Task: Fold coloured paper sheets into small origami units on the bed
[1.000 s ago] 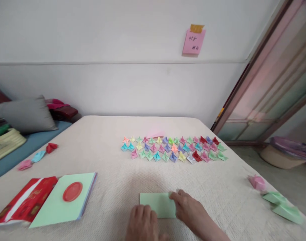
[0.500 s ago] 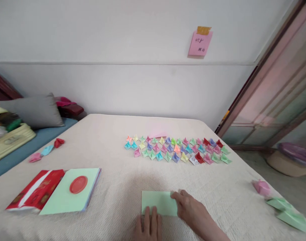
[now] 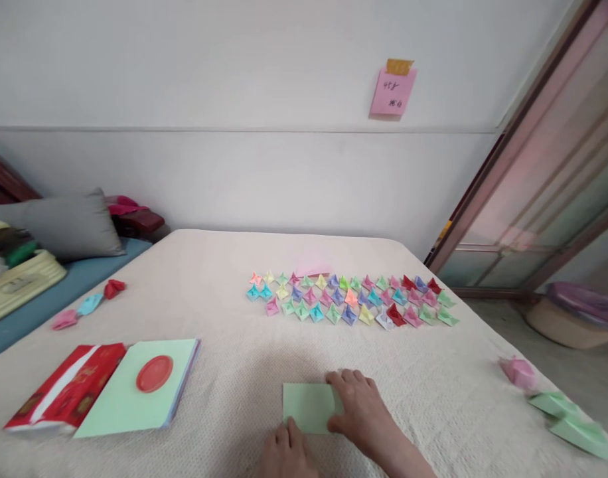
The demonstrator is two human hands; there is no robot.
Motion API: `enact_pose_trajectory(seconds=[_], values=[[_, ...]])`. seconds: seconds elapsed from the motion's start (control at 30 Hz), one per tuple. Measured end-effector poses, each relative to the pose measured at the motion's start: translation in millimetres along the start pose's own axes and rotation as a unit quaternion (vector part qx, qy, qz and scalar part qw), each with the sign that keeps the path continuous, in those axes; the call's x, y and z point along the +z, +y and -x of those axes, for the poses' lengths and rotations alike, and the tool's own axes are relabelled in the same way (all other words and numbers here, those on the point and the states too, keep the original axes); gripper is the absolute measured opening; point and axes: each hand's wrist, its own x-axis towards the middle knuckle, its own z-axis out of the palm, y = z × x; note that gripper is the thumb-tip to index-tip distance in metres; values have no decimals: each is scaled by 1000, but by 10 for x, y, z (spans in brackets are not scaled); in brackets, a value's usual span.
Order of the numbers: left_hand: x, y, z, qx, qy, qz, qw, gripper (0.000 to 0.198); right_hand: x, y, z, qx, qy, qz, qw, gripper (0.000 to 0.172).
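Lying flat, green paper (image 3: 308, 406) — fingers (image 3: 296, 437) at edges

I'm getting soft, even, fairly muted daylight-grey light here, the wall (image 3: 234, 179) a flat pale grey. And there's the shadow, blurry-edged, spilling forward past the green paper (image 3: 308, 406) across the cream cloth (image 3: 224, 279), so light seems to come from behind the camera! A pinkish sheen glows on the door panel (image 3: 520, 236). Out right, I see the folded green papers (image 3: 580, 435) smeared and stretched, the tub (image 3: 567, 322) soft too. The left hand (image 3: 288, 455) looks slightly blurred; note (image 3: 393, 91) writing is fuzzy.
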Motion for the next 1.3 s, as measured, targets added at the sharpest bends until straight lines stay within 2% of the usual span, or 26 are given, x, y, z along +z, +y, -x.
enact_pose_trajectory(seconds=[0.07, 0.13, 0.2, 0.27, 0.33, 0.4, 0.5, 0.57, 0.6, 0.67, 0.7, 0.77, 0.8, 0.9, 1.0, 1.07, 1.13, 1.2, 1.27, 1.3], values=[[-223, -104, -102, 2, -93, 66, 994, 15, -1, 7, -5, 28, 2, -28, 999, 35], [-458, -221, -219, -20, -149, 121, 981, 19, -41, 28, -2, 42, -5, -70, 997, 21], [-652, -333, -337, -73, -134, 203, 967, 16, -112, 46, 1, 45, -22, -134, 990, 13], [-766, -419, -442, -121, -95, 326, 933, 20, -189, 52, -1, 42, -31, -202, 978, 12], [-793, -461, -523, -155, -50, 457, 874, 20, -235, 39, -11, 42, -23, -257, 965, 17], [-752, -450, -575, -165, -27, 587, 792, 19, -224, 12, -24, 56, 0, -352, 934, 23], [-650, -366, -617, -158, -45, 742, 651, 28, -114, -41, -31, 82, 14, -525, 847, 28], [-608, -314, -640, -187, -43, 784, 590, 27, -48, -72, -12, 70, -14, -574, 816, 32], [-603, -302, -652, -212, -30, 789, 575, 24, -37, -82, 7, 58, -26, -580, 812, 35], [-625, -311, -675, -251, 0, 789, 561, 19, -76, -85, 56, 43, -23, -588, 808, 41], [-650, -329, -683, -258, 6, 790, 556, 17, -122, -79, 83, 42, -2, -594, 803, 43], [-713, -374, -687, -252, -8, 798, 548, 19, -235, -58, 133, 29, 39, -614, 788, 46], [-744, -394, -683, -243, -20, 803, 543, 22, -288, -47, 153, 10, 41, -622, 782, 46], [-811, -419, -658, -201, -61, 815, 540, 27, -372, -36, 181, -37, 9, -616, 787, 30], [-834, -406, -630, -170, -88, 827, 529, 24, -345, -57, 176, -41, -16, -603, 796, 13], [-830, -400, -622, -163, -86, 842, 507, 20, -309, -75, 172, -22, -7, -622, 783, 11], [-814, -398, -626, -142, -71, 852, 498, 21, -283, -87, 173, 10, 12, -648, 761, 10], [-793, -391, -641, -110, -48, 853, 508, 22, -269, -95, 174, 36, 20, -674, 738, 11], [-779, -376, -656, -84, -19, 837, 541, 20, -260, -102, 171, 48, 9, -692, 721, 12], [-779, -366, -660, -74, -3, 820, 567, 17, -254, -107, 167, 45, 6, -694, 718, 13]])
